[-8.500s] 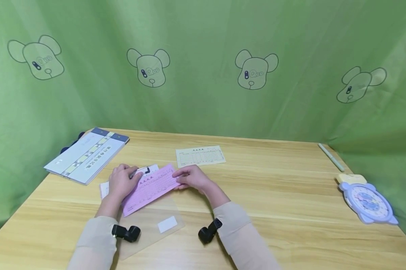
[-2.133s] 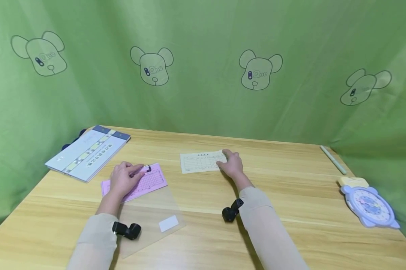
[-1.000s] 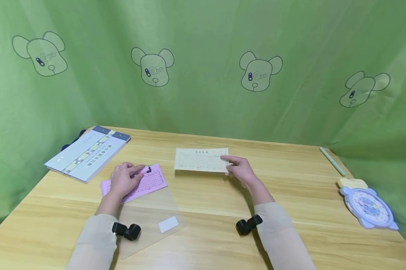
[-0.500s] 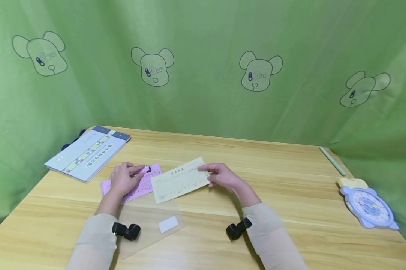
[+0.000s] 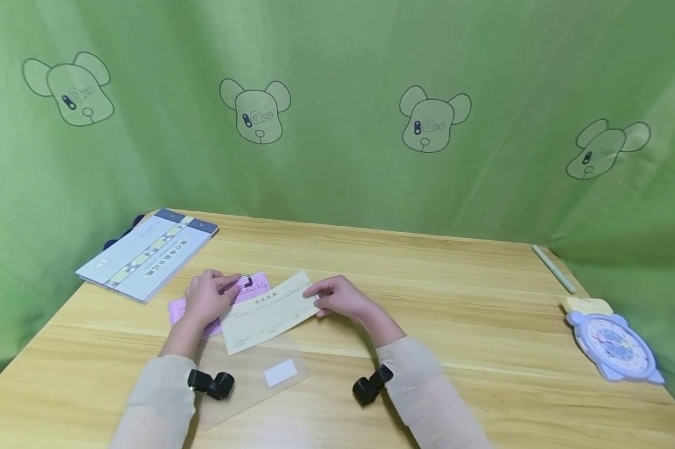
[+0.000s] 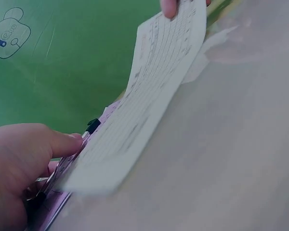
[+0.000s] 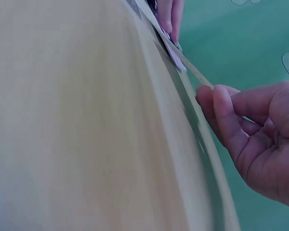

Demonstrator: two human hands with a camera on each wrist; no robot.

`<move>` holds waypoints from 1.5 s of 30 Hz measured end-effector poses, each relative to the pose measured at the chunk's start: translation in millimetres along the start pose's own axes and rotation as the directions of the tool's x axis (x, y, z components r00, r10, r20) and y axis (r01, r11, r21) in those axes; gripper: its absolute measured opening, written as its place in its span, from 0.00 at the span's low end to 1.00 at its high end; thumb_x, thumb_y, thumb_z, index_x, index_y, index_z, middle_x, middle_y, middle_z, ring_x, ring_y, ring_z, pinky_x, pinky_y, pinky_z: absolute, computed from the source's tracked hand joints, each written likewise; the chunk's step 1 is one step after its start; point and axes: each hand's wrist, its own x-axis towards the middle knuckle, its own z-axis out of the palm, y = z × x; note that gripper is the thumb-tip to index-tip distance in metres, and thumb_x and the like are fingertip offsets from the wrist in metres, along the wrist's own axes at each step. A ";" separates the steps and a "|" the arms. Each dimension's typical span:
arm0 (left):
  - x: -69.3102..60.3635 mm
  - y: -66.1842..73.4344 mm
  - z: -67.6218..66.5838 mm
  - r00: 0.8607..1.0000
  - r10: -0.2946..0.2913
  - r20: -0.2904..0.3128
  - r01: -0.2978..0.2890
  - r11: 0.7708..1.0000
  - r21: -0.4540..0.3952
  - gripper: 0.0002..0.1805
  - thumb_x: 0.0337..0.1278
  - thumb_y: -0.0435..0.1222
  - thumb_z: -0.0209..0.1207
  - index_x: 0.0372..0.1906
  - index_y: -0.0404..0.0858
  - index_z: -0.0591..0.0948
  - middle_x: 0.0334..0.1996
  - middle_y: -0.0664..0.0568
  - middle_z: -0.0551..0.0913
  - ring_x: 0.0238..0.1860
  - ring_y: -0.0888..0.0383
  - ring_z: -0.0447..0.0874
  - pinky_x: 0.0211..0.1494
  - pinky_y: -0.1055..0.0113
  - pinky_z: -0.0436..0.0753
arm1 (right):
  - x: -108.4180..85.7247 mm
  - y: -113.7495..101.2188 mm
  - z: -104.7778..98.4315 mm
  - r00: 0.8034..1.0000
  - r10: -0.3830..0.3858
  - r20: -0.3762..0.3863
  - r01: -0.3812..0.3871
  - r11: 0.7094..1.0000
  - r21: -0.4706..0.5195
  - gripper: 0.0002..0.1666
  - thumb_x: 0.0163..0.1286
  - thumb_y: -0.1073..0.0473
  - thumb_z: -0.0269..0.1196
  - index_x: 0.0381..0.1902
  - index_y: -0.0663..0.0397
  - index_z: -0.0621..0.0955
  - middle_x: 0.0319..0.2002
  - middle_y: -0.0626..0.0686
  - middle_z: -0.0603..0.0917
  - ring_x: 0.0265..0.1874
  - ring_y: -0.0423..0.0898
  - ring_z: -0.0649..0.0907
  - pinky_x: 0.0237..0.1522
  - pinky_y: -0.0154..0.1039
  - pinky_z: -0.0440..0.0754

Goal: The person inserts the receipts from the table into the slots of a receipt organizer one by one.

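Observation:
My left hand [image 5: 205, 300] grips the metal clip [image 5: 247, 282] at the top of a translucent clipboard [image 5: 236, 388] with a white label. Its thumb lies along the clip's wire, beside a black end piece [image 6: 93, 126]. Pink printed forms [image 5: 177, 309] lie under that clip, partly hidden by the hand. With thumb and fingers, my right hand [image 5: 339, 297] pinches the right end of a pale yellow printed form [image 5: 265, 317]. This form is bent and tilted, its left end over the pink forms and close to the left hand.
A grey-blue account book [image 5: 149, 255] lies at the back left, over something dark. On the right are a pale green pen [image 5: 553, 268], a cream block-like object [image 5: 586, 305] and a blue toy clock [image 5: 616, 346]. A green curtain [image 5: 337, 181] stands behind the wooden table [image 5: 455, 299].
My right hand first laid a pink form onto the clipboard, then picked up the pale yellow form from the table's back and brought it left over the clipboard. The left hand stayed at the clip.

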 end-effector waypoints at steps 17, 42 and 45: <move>-0.2 1.3 -1.2 1.000 0.016 0.007 -0.016 1.000 0.013 0.20 0.50 0.41 0.56 0.50 0.41 0.75 0.43 0.40 0.69 0.42 0.45 0.61 0.43 0.52 0.58 | 19.0 -6.9 50.7 0.994 0.105 0.025 -0.108 0.967 0.229 0.18 0.54 0.79 0.53 0.44 0.69 0.76 0.29 0.60 0.75 0.20 0.46 0.80 0.26 0.36 0.77; -0.2 -0.6 -0.9 1.000 0.019 -0.004 -0.019 1.000 0.020 0.20 0.49 0.41 0.56 0.50 0.41 0.76 0.43 0.39 0.69 0.41 0.44 0.61 0.43 0.52 0.57 | 24.1 -3.1 69.6 0.984 0.116 -0.137 -0.076 0.960 0.270 0.10 0.53 0.78 0.55 0.35 0.72 0.77 0.27 0.59 0.77 0.18 0.44 0.79 0.25 0.33 0.77; -0.4 -0.5 -0.8 1.000 0.027 -0.006 -0.027 0.999 0.020 0.20 0.49 0.41 0.56 0.50 0.41 0.76 0.43 0.39 0.69 0.42 0.44 0.61 0.43 0.52 0.57 | 24.7 -3.1 70.4 0.984 0.118 -0.136 -0.079 0.962 0.261 0.10 0.54 0.78 0.55 0.36 0.72 0.77 0.26 0.59 0.78 0.17 0.43 0.79 0.25 0.34 0.77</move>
